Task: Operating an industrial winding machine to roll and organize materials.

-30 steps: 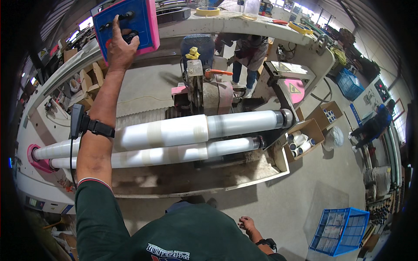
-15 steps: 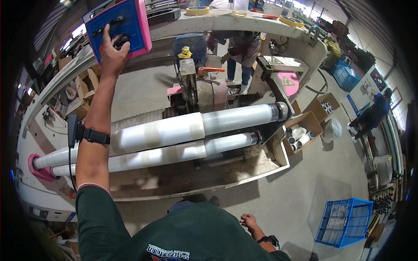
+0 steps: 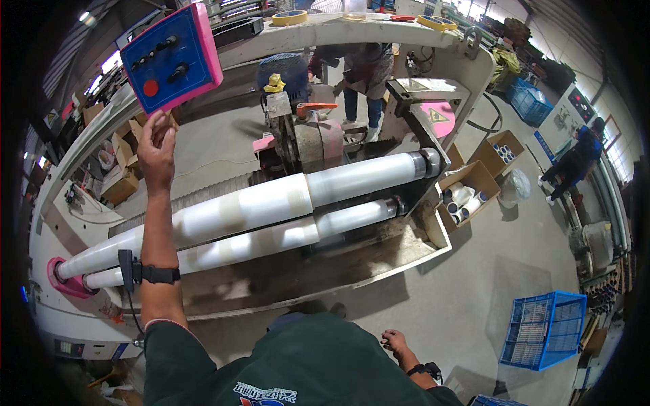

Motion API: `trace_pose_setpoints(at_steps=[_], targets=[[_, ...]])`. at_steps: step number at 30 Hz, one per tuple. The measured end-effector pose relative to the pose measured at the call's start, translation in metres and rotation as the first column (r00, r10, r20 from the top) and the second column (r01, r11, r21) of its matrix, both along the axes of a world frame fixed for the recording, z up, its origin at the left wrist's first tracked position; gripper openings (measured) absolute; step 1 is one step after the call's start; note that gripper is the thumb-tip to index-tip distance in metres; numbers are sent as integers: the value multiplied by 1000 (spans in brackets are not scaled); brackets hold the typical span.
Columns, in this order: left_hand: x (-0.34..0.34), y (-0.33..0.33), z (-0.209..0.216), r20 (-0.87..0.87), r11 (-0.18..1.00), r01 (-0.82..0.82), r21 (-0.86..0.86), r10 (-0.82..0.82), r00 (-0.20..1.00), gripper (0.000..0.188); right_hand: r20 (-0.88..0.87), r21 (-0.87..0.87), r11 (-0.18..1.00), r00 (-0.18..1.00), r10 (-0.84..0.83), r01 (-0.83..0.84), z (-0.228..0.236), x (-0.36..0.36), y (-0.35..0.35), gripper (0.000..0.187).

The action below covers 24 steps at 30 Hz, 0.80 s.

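A blue control panel (image 3: 168, 57) with a pink rim carries black knobs and a red button. Just below its lower edge is my left hand (image 3: 158, 145), fingers loosely bent and apart, nothing in it. My left forearm passes over two long rollers. The upper white roller (image 3: 244, 208) and lower white roller (image 3: 254, 243) each have a thicker wrapped part with tan bands and a slimmer bare end on the right. My right hand (image 3: 393, 340) is low beside my body, away from the machine, its fingers curled with nothing visible in them.
Behind the rollers stands a cutting head (image 3: 298, 139) with an orange lever (image 3: 316, 107). A person (image 3: 365, 81) stands beyond it; another person (image 3: 579, 159) is at far right. Cartons (image 3: 467, 193) hold white rolls. A blue crate (image 3: 544, 330) stands on the floor. Tape rolls (image 3: 289, 18) lie on the beam.
My left hand has left the panel's knobs and come down below its lower edge, uncovering the red button. My right hand remains low at my side. The view has shifted slightly.
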State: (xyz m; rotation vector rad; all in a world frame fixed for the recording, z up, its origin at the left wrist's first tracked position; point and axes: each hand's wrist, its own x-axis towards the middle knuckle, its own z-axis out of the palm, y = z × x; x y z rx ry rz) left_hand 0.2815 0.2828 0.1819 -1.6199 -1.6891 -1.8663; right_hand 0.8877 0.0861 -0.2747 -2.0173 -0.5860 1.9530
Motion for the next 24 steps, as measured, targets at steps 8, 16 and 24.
trace_pose_setpoints(at_steps=[8, 16, 24], targets=[[8, -58, -59, 73, 986, -149, -76, 154, 985, 29, -19, -1, 1000, 1000, 6, -6, -3, 4, 0, 34], [16, -93, -91, 184, 975, -195, -109, 213, 960, 26, 9, 35, 998, 998, 56, -56, 6, 3, 13, 31], [29, -101, -99, 220, 979, -177, -98, 195, 956, 25, 12, 33, 997, 998, 66, -66, 8, 5, 14, 33]])
